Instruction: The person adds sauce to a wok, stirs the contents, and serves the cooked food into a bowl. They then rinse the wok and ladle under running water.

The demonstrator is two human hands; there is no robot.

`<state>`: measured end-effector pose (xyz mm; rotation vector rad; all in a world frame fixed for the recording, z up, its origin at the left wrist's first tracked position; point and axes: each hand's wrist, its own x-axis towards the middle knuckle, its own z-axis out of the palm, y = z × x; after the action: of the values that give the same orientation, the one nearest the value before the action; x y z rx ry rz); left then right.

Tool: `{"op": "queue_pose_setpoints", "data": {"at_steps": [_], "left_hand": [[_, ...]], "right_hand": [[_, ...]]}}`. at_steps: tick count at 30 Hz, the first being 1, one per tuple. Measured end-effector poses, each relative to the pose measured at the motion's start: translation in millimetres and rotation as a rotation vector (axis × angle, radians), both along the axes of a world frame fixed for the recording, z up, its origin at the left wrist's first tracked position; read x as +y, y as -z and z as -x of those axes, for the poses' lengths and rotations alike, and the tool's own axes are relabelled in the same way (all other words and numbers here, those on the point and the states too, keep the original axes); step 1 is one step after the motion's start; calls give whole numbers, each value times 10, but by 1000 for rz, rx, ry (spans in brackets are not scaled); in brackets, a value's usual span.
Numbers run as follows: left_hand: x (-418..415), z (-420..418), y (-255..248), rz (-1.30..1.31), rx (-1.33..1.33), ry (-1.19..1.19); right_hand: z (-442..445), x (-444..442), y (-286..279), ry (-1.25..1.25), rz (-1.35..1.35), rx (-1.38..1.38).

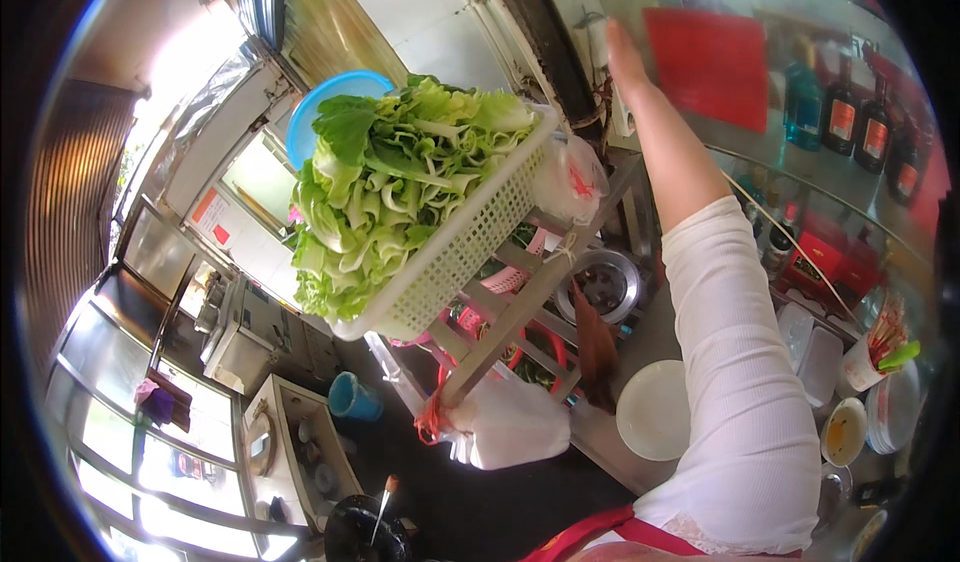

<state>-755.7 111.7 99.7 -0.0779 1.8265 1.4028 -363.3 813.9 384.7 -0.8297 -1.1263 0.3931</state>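
Note:
My right hand (626, 59) reaches up past a dark post, close to the wall. It is seen edge-on, and whether its fingers hold anything cannot be told. The arm wears a white ribbed sleeve. My left hand is out of view. Before me a white perforated plastic basket (457, 277), heaped with leafy green lettuce (397, 187), rests on top of a metal rack (517, 299). A light blue plastic basin (300, 123) shows behind the leaves. Beside the basket is a clear plastic bag (574, 179) with red marks.
White plastic bags (510, 419) hang from the rack. A white plate (652, 412) lies under my arm. Bottles (840, 116) stand behind glass at right, above a cup of skewers (862, 367) and a bowl of yellowish liquid (844, 433). A blue bucket (354, 397) and black wok (364, 532) are lower left.

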Motion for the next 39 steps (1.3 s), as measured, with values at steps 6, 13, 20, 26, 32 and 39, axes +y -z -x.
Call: {"op": "queue_pose_setpoints", "data": {"at_steps": [6,13,20,26,32,39], "left_hand": [[139,220,74,-20,-13,-26],[-147,938,574,-63,-79,32],[-974,1919,1117,-96,-176,94],[-751,2290,1353,-198,-232,241],[-600,1723,1026,-304,-145,225],[-974,1195,735,-283,-63,194]], "right_hand": [[35,-181,-267,-276,167,38],[-478,-808,-13,-164,305,-210],[-940,-2836,558,9,652,-659],[-1584,-4536,1222,108,998,-730],[-2016,-5300,2541,34,1245,-876],[-2109,-5440,3774,63,1183,-1142]]}}
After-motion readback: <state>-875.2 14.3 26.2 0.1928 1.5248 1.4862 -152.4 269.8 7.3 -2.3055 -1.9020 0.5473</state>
